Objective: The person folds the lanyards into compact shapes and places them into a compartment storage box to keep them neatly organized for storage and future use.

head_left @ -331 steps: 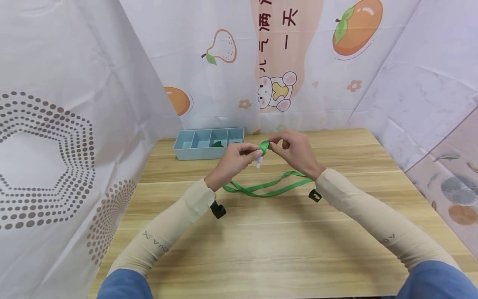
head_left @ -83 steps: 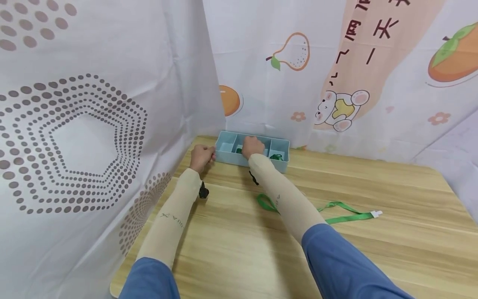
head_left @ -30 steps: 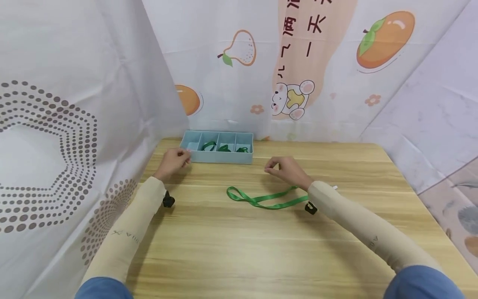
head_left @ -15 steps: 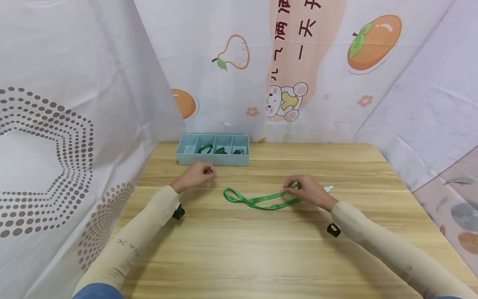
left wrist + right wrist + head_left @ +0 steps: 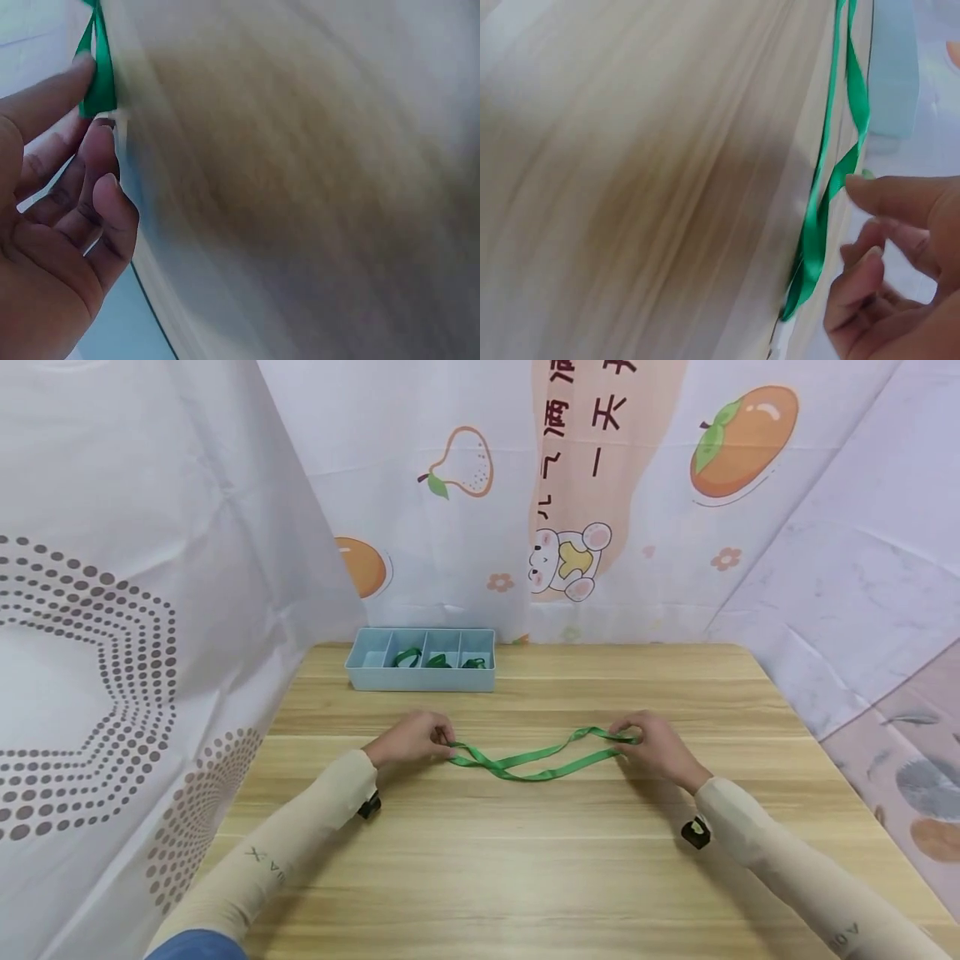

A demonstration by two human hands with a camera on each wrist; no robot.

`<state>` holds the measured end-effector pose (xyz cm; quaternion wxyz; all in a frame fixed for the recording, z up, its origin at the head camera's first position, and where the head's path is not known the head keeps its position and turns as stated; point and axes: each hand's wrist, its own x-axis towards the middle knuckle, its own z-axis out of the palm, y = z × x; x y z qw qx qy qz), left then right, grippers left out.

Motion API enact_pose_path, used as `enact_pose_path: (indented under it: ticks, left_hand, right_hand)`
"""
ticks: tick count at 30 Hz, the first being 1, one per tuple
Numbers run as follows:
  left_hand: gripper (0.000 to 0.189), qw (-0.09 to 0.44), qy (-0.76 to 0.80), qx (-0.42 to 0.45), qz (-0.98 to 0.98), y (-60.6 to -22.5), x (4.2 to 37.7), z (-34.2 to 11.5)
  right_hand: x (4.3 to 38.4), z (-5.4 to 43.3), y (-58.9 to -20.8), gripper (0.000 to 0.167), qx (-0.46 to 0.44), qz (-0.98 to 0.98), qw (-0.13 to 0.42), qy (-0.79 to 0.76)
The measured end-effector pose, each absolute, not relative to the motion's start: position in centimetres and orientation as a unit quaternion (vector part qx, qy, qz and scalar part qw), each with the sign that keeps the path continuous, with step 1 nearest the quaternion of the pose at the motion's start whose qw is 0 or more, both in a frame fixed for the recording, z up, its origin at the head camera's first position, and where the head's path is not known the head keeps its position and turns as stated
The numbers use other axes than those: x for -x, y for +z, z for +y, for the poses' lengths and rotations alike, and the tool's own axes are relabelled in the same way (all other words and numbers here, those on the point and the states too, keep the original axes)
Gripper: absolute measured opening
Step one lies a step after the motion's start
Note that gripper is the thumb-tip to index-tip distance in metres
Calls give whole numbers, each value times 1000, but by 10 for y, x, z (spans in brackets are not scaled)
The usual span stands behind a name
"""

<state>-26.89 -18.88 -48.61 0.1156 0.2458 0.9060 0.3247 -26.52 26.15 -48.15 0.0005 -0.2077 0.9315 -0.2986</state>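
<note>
A green ribbon lanyard [image 5: 536,774] lies in a long crossed loop on the wooden table. My left hand [image 5: 416,739] pinches its left, looped end; in the left wrist view the green loop [image 5: 100,82] is at the thumb and a fingertip. My right hand [image 5: 654,745] is at the other end. In the right wrist view the right hand [image 5: 900,270] has a gap between thumb and fingers, with the thumb tip at the edge of the green strap [image 5: 810,255]. A bit of white clip [image 5: 781,337] shows past the strap; in the head view the hand covers it.
A pale blue tray [image 5: 420,680] with four-sided compartments stands at the table's back left. Dark green coiled lanyards [image 5: 407,657] lie in three of them; the leftmost compartment is bare. Printed cloth [image 5: 465,568] hangs behind the wooden table [image 5: 480,877].
Earlier the right hand was in the tray; a dark green coil now lies in its second compartment. Both hands have since come to the table lanyard, the left moving right to its loop.
</note>
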Motion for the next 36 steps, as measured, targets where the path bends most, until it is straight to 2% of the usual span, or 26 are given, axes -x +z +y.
enact_pose_path:
  ticks: [4,7,15,18,21,25,29,32,34,36]
  left_hand:
    - [9,108,322,-232,912,-488,269,-189]
    - [5,108,342,-213,909,-487,271,-194]
    - [12,141,382,-140,903,-475,273,-224]
    - [14,160,381,-107,904,-471,272,-235]
    - [16,176,375,-89,906,-469,272,-242]
    - [13,163,356,-100,915,-466,271,-237]
    - [12,135,343,-170,914,-467,273,-213]
    - [22,135,312,-235,911,-469,273,-187]
    - [28,134,278,-258,916,-471,272,-173]
    - [24,127,252,-265,922,-472,270,-165]
  right_hand:
    - [269,270,-484,32,201,938,20,-283]
    - [271,274,-483,33,196,940,44,-276]
    - [273,281,-477,6,193,938,83,-274]
    - [273,282,-475,4,198,936,79,-279]
    - [273,280,-469,5,215,932,61,-284]
    - [273,272,-447,10,237,918,44,-314]
    - [271,260,-421,12,253,909,8,-331]
    - [269,250,-404,8,266,905,-33,-331]
    - [268,245,-394,7,275,901,-56,-332]
    - [267,243,-386,7,279,897,-74,-335]
